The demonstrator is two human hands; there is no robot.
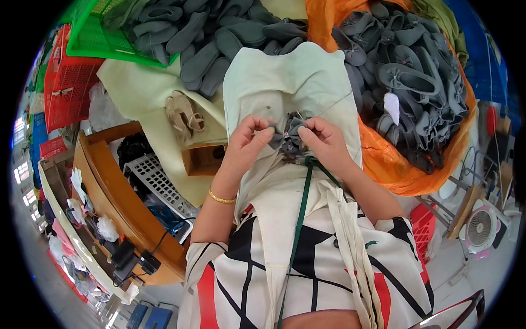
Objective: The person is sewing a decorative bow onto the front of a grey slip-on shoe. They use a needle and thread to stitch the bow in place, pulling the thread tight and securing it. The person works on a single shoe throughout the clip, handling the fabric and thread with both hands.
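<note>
Over my lap, both hands pinch a small dark grey fabric bow (284,133). My left hand (251,141) has thumb and forefinger closed on its left end, with a gold bangle on that wrist. The fingertips of my right hand (325,142) are closed on the other end. Right under the bow lies a small heap of similar dark grey pieces (293,149), partly hidden by it. A thin thread (341,100) runs up and right from near my right fingers. Pale cloth (285,66) covers my lap.
Grey slip-on shoes (194,52) lie piled ahead at left, beside a green crate (87,41). An orange sack (383,167) at right holds more grey shoes (408,77). Beige shoes (183,118) stand near a wooden box (200,160). A wooden table (118,203) stands left, a fan (482,229) right.
</note>
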